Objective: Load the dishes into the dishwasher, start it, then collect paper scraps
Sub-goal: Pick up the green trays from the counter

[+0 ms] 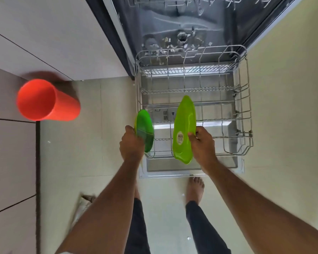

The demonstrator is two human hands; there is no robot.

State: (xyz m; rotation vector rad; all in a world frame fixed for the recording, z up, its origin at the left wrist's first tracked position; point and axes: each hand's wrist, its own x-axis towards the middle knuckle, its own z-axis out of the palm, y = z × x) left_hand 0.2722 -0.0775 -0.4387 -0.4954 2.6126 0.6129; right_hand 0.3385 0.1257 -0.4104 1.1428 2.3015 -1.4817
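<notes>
Dishes are in hand at this moment: a small dark-green plate (144,131) is gripped at its near rim by the left hand (131,143), and a larger lime-green plate (184,129) with a round sticker on its underside is pinched at its right edge by the right hand (202,142), thumb on one face and fingers curled behind. Both plates are held on edge, roughly upright, above the front of the lower rack (242,99), which is pulled out over the open dishwasher door (191,169); the small plate hangs at the rack's left front corner, the large one over its middle. No dishes are seen in the rack. Pale scraps (170,45) are scattered on the floor of the dishwasher tub (173,21) behind the rack. An orange cup (48,100) stands on the bench (11,52) to the left, well apart from the dishwasher. The plates look like thin moulded plastic, so they are judged light, stiff and unlikely to break if knocked, though smooth enough to slip, especially if wet. A rim pinch such as the present one is judged adequate, provided the edge is guided down between two wire tines so the plate stands rather than tips. The cup is best taken round its wall and is expected to weigh little. Loading is judged barely begun.
</notes>
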